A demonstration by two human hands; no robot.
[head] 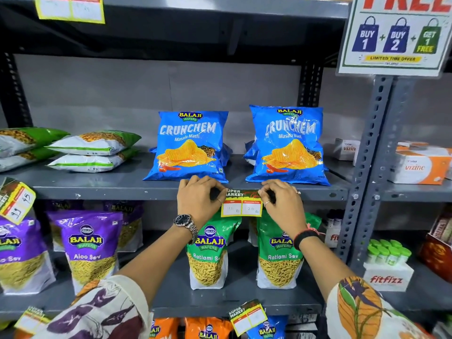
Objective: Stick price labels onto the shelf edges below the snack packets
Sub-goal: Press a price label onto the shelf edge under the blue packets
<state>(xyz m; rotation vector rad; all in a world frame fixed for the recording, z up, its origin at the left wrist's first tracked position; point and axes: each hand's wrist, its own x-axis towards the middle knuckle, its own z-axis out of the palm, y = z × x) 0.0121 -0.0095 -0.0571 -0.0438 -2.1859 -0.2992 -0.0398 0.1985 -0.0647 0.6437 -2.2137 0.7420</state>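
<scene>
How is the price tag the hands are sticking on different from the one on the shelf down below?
The upper price label sits straight on its shelf edge; the lower price label hangs tilted. The upper one has numbers written in its white boxes; the lower one's boxes look blank. The left hand and right hand press the upper one; nothing touches the lower one. Both are yellow-bordered and say "Super Market".

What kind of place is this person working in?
Most likely a supermarket aisle: grey metal shelving stocked with blue Crunchem crisp packets, a yellow-edged price label pressed on by both hands, and a white "Buy 1, Buy 2, Get 1 Free" offer sign.
</scene>
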